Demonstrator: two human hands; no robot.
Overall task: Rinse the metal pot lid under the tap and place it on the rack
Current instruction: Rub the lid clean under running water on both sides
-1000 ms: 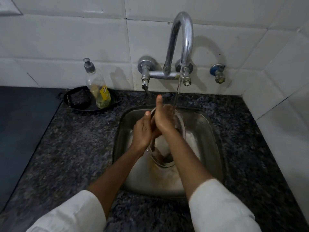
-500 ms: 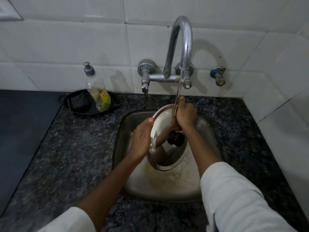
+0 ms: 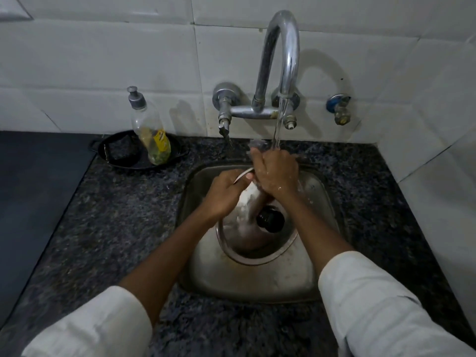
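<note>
The round metal pot lid (image 3: 247,243) with a black knob (image 3: 270,220) stands tilted on edge inside the small steel sink (image 3: 260,284). My left hand (image 3: 222,195) grips its upper left rim. My right hand (image 3: 274,172) lies over the lid's top edge, directly under the stream of water (image 3: 279,124) running from the curved chrome tap (image 3: 283,55). Water splashes off my right hand. The far part of the lid is hidden behind both hands. No rack is in view.
A dish-soap bottle (image 3: 152,130) leans in a black oval dish (image 3: 121,153) holding a dark scrubber at the back left. Dark speckled granite counter (image 3: 116,228) surrounds the sink. A second small wall tap (image 3: 340,109) sits right of the main one. White tiled walls close the back and right.
The lid turned so its knob side faces me, and both hands shifted up along its rim. My right hand has moved to the top edge, into the water stream.
</note>
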